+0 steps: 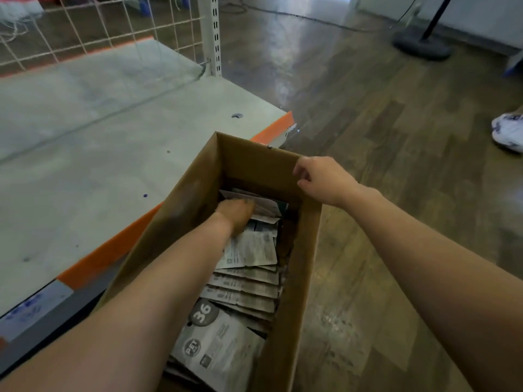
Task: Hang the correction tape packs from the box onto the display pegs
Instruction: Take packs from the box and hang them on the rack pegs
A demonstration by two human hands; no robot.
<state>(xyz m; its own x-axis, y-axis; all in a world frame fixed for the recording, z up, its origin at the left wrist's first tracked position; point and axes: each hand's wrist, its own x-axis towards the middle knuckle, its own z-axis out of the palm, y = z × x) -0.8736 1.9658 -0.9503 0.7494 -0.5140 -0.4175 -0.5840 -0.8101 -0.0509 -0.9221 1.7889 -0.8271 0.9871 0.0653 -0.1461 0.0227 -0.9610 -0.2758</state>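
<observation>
A long brown cardboard box (198, 190) stands on the floor against the shelf base, filled with several flat grey correction tape packs (249, 250). My left hand (236, 215) reaches deep into the far end of the box, blurred, its fingers down among the packs; whether it grips one cannot be made out. My right hand (322, 179) holds the box's far right rim, fingers curled over the edge. No display pegs are visible.
A grey shelf base (85, 154) with an orange front edge lies left of the box. A wire grid panel (93, 26) and a slotted upright (210, 32) rise behind it. Wooden floor spreads right, with a stand base (421, 45) and another person's white shoe (509, 131).
</observation>
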